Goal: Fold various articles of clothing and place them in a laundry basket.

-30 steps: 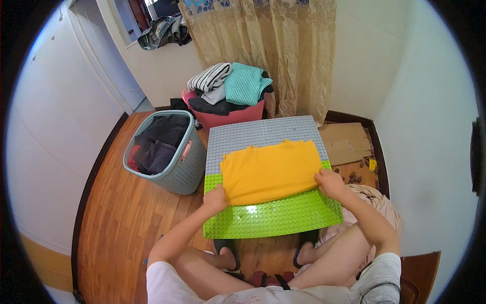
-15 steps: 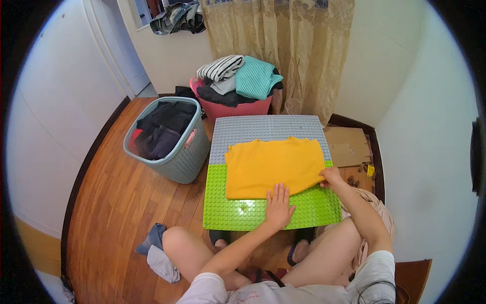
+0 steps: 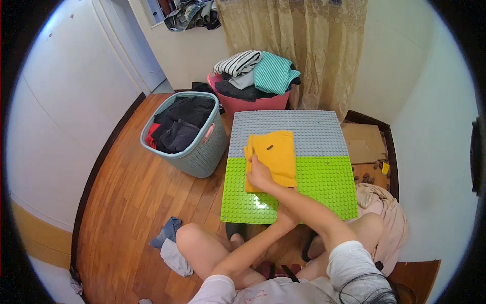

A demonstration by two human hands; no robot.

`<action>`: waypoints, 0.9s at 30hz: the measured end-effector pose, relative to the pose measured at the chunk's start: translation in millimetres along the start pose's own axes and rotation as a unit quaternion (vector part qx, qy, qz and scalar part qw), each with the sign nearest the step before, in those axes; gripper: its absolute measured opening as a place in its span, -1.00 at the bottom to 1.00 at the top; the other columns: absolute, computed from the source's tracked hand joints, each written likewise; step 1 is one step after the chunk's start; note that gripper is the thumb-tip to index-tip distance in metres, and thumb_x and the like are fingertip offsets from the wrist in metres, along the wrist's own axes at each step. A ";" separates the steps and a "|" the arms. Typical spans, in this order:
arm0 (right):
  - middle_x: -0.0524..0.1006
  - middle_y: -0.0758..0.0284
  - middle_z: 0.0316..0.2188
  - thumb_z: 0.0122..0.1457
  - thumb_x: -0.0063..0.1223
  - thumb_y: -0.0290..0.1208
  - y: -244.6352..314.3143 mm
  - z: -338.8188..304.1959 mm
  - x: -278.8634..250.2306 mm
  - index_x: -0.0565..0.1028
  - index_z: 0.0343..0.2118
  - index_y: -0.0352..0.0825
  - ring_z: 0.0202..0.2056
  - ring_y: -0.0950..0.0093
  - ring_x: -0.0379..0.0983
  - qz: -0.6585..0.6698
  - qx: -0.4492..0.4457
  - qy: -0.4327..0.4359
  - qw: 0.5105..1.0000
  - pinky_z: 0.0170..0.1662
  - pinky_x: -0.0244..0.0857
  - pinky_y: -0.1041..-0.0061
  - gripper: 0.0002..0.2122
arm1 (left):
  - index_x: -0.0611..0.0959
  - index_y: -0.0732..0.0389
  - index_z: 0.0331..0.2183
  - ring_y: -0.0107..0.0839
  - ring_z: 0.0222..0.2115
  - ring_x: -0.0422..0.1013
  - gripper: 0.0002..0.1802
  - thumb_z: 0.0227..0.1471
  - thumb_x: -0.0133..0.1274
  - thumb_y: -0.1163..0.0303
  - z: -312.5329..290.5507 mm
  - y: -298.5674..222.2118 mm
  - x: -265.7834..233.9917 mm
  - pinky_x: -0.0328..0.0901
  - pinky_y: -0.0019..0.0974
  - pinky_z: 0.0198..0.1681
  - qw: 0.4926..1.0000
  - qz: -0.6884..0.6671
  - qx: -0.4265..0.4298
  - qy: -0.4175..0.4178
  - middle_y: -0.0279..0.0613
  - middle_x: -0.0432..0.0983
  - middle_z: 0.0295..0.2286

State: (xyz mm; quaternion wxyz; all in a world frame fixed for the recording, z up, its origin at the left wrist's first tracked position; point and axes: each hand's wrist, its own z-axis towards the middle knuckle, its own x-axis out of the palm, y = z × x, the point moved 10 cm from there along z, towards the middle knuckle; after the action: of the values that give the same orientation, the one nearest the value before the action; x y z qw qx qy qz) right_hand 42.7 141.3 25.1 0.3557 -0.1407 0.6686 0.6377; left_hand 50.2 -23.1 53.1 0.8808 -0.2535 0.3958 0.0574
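A yellow garment, folded into a narrow upright rectangle, lies on the left half of the studded tabletop. A small dark patch shows on its upper face. Reaching across to the left, my right hand has its fingers closed at the garment's left edge. Under that forearm, my left hand is by the garment's lower right corner and the table's near edge. My right forearm hides most of the left hand's fingers.
A blue-grey laundry basket of dark clothes stands left of the table. Behind it, a pink tub holds piled clothes, striped ones on top. Grey and blue cloths lie on the floor; beige fabric hangs by my right leg.
My right hand has carried the garment's right side over to the left, halving its width. My left hand has slid toward the near edge. The view has shifted slightly.
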 end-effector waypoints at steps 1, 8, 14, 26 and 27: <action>0.44 -0.01 -0.30 -0.05 -0.06 -0.44 -8.0 -0.4 18.0 0.24 -0.17 -0.39 -0.26 0.06 0.40 -0.023 0.020 0.029 0.999 -0.20 0.25 0.19 -0.66 | 0.37 0.35 -0.22 -0.03 -0.28 0.21 -0.58 -0.17 0.01 0.35 2.2 1.8 -23.7 0.12 -0.07 -0.18 0.994 -0.069 -0.029 -0.074 0.09 0.28 -0.33; 0.41 -0.02 -0.25 -0.05 -0.02 -0.42 -4.8 -15.3 -62.1 0.31 -0.22 -0.48 -0.17 0.08 0.34 0.013 -0.031 -0.163 0.986 -0.11 0.21 0.25 -0.67 | 0.43 0.36 -0.31 -0.05 -0.27 0.25 -0.67 -0.20 0.04 0.43 -19.2 21.6 -11.2 0.17 -0.07 -0.18 0.999 0.037 0.008 0.001 0.07 0.32 -0.34; 0.41 -0.04 -0.23 -0.15 0.10 -0.36 -106.1 -19.0 -100.8 0.30 -0.19 -0.52 -0.18 0.08 0.37 -0.016 0.209 -0.130 0.969 -0.11 0.25 0.25 -0.55 | 0.50 0.30 -0.31 -0.03 -0.17 0.26 -0.71 -0.21 0.04 0.51 -9.2 58.8 -29.1 0.16 -0.11 -0.10 0.986 -0.062 -0.148 0.046 0.04 0.38 -0.27; 0.48 0.27 -0.54 -0.21 0.18 -0.45 -108.2 -72.0 -41.9 0.45 -0.50 -0.43 -0.57 0.43 0.41 0.242 0.303 0.055 0.920 -0.57 0.29 0.43 -0.79 | 0.44 0.24 -0.10 -0.02 -0.14 0.29 -0.51 0.00 -0.06 0.11 28.4 138.3 -48.2 0.19 -0.06 -0.10 0.989 0.041 -0.093 0.105 0.05 0.39 -0.17; 0.48 0.27 -0.54 -0.21 0.18 -0.45 -117.2 -68.3 -44.4 0.45 -0.50 -0.43 -0.57 0.43 0.41 0.245 0.304 0.055 0.919 -0.57 0.29 0.43 -0.79 | 0.48 0.24 -0.14 -0.01 -0.17 0.33 -0.54 0.01 -0.08 0.11 28.3 145.2 -39.6 0.23 -0.08 -0.14 0.977 0.029 -0.127 0.166 0.06 0.42 -0.21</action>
State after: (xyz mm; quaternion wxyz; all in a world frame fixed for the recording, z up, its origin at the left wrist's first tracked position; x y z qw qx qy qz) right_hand 129.1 47.2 -38.6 0.1764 0.1078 0.8623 0.4623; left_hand -1.7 120.3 39.4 0.7613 -0.3579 0.5331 0.0898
